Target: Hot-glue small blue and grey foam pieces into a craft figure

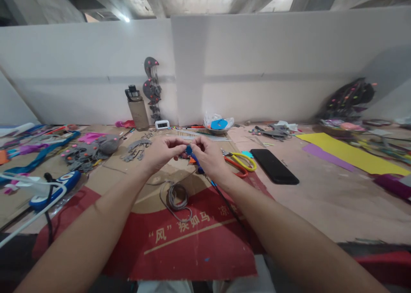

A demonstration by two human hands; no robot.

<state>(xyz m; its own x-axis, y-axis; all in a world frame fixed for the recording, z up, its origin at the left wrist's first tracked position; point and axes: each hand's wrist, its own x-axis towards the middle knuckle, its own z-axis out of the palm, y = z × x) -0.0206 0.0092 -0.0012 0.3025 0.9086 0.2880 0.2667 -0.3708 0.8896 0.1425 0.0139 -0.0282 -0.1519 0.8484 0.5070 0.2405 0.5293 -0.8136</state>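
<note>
In the head view, my left hand (160, 152) and my right hand (209, 159) meet above the middle of the table. The fingertips of both are pinched on a small blue piece (189, 149); its exact kind is too small to make out. Just under my right hand a darker blue object (200, 168) shows in part, the rest hidden. Scissors (241, 162) with yellow and orange handles lie right of that hand. Nearer to me, a coil of grey cord (176, 197) rests on a red and brown cardboard sheet (192, 254).
A black phone (274, 166) lies right of the scissors, with yellow paper (349, 152) beyond it. Behind my hands stand a bottle (138, 113), a small white digital clock (162, 125) and a bowl (218, 128). A blue and white power strip (56, 190) and grey felt pieces (86, 152) are at left.
</note>
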